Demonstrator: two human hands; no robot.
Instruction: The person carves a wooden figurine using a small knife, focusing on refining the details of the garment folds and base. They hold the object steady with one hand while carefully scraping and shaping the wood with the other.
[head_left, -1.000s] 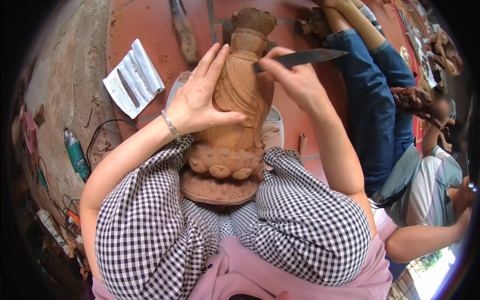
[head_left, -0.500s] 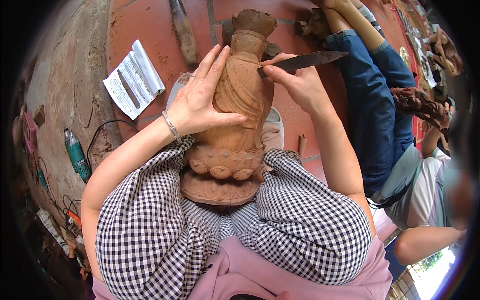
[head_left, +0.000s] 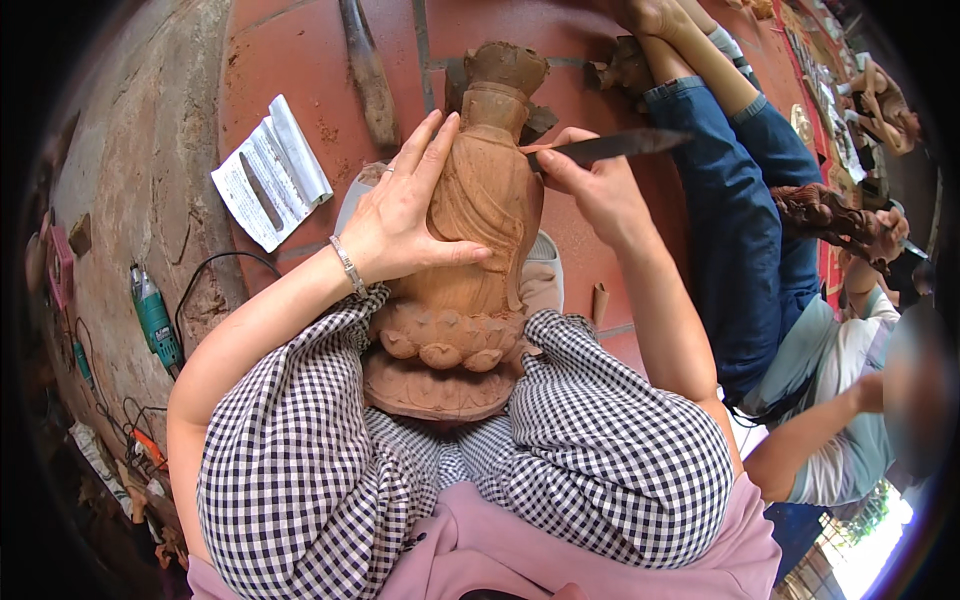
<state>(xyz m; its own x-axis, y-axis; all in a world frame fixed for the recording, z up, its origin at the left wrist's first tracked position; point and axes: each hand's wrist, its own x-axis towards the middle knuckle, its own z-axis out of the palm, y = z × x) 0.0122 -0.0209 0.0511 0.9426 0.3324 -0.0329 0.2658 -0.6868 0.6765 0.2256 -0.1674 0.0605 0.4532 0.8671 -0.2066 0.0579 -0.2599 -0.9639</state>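
Between my knees a brown carved statue point(head_left: 470, 215) rests with its lotus-petal base point(head_left: 445, 345) toward me. Folds of drapery cover its body, and a narrower neck and crown-like end point(head_left: 505, 65) point away. My left hand point(head_left: 400, 215) lies flat along its left side, open, fingers stretched and thumb across the body. At the upper right side of the statue, my right hand point(head_left: 595, 190) is closed on a dark knife point(head_left: 625, 146). One end of the knife meets the statue near the shoulder, while its pointed end sticks out to the right.
A printed sheet with a dark blade point(head_left: 262, 190) on it lies on red floor tiles at left. Beyond stands a long wooden-handled tool point(head_left: 370, 80). A green power tool point(head_left: 155, 320) with a cord lies further left. At right sits a co-worker in jeans point(head_left: 730, 250), holding a dark carving point(head_left: 830, 217).
The statue and both my hands sit slightly lower in the picture. The knife tip has dropped and shifted a little left. At right, the co-worker's arms have moved.
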